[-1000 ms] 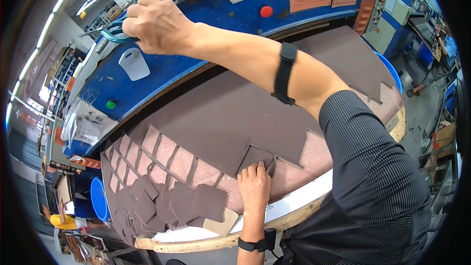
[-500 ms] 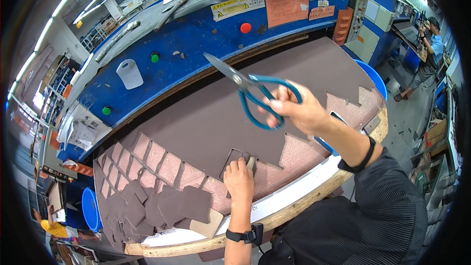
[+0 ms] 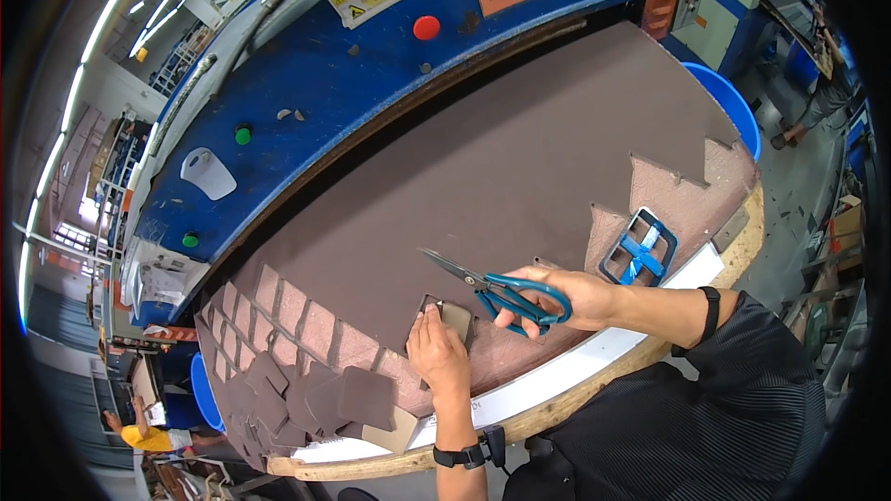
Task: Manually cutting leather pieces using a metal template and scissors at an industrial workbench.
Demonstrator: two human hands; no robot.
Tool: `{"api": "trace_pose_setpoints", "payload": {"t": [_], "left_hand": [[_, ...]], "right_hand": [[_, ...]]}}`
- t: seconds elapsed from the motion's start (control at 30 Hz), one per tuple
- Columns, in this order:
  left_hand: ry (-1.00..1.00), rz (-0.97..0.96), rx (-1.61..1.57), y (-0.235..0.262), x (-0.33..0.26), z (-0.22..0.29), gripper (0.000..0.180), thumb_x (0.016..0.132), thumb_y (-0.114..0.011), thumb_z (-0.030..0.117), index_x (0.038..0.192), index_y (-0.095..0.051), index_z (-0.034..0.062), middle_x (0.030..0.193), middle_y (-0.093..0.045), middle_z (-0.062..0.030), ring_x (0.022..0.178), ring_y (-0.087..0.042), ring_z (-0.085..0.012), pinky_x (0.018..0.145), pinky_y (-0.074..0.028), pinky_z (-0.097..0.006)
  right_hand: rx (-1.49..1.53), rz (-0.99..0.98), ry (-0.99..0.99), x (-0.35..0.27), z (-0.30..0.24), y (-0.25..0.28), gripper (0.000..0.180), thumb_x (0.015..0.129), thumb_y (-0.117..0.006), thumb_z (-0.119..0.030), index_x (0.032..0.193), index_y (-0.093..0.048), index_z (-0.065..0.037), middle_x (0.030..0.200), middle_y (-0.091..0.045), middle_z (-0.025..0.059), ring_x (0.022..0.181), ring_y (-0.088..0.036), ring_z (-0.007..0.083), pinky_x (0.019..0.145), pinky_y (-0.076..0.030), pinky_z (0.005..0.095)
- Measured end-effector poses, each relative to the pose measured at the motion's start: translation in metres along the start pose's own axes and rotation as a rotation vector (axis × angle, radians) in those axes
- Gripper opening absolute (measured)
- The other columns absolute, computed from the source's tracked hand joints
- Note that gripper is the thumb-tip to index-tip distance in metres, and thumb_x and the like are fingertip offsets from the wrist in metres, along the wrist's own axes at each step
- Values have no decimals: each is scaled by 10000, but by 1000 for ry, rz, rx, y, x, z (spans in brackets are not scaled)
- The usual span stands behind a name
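Note:
My right hand (image 3: 566,301) grips a pair of scissors (image 3: 501,292) with teal handles. Their blades, almost closed, point left above the brown sheet (image 3: 445,176). At the sheet's near cut edge my left hand (image 3: 436,353) has its fingers together and bent on a small cut piece (image 3: 457,320), whose tan side shows right of the fingers. My fingertips hide part of this piece and of the dark outline around it. The scissor tips are just above and right of my left fingers, apart from them.
A loose pile of brown cut pieces (image 3: 316,399) lies at the near left on the pink board (image 3: 316,311). A cutting die with blue tape (image 3: 640,250) stands at the right. Behind the sheet runs a blue machine beam (image 3: 371,65); blue tubs (image 3: 724,107) flank the table.
My right hand has brought the scissors down toward my left hand. More of the cut piece's tan side shows. The view has tilted downward, and the taped die is now uncovered.

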State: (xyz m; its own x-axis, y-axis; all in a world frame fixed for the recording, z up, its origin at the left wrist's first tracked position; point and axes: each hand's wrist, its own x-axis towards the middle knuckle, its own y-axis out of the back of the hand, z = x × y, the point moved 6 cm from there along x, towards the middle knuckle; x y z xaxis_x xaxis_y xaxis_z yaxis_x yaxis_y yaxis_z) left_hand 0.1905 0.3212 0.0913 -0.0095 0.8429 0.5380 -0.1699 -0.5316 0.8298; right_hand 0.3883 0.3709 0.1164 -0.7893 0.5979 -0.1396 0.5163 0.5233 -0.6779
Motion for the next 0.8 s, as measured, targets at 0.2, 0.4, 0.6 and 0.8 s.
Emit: {"api": "trace_pose_setpoints", "payload": {"t": [0.2, 0.4, 0.6, 0.8], "left_hand": [[58, -45, -39, -13, 4, -3, 246, 779, -605, -26, 1010, -689, -7, 1041, -696, -138, 998, -656, -314, 877, -510, -429], [-21, 57, -185, -9, 3, 9, 248, 736, -585, -73, 948, -678, 16, 985, -701, -138, 930, -652, -324, 834, -503, -429], [24, 99, -224, -1, -6, -14, 231, 726, -593, -72, 923, -680, 13, 972, -704, -128, 906, -649, -315, 828, -502, -421], [51, 143, -267, 4, -14, -32, 215, 705, -618, -83, 886, -675, 20, 934, -702, -98, 880, -656, -283, 788, -507, -403]], "right_hand": [[-257, -6, -113, 11, -5, 17, 521, 865, -742, -215, 1253, -465, -6, 842, -594, 62, 728, -642, 126, 603, -529, 268], [-445, -48, -270, 10, 16, 16, 724, 897, -731, -412, 1350, -421, 60, 955, -608, 119, 829, -639, 156, 611, -528, 266], [-546, -47, -412, 19, 25, -8, 914, 902, -661, -550, 1474, -258, 38, 962, -563, 152, 869, -629, 202, 629, -522, 287], [-680, -7, -515, 32, 42, -17, 721, 948, -448, -683, 1126, -522, 12, 829, -563, 91, 737, -636, 137, 550, -502, 260]]}}
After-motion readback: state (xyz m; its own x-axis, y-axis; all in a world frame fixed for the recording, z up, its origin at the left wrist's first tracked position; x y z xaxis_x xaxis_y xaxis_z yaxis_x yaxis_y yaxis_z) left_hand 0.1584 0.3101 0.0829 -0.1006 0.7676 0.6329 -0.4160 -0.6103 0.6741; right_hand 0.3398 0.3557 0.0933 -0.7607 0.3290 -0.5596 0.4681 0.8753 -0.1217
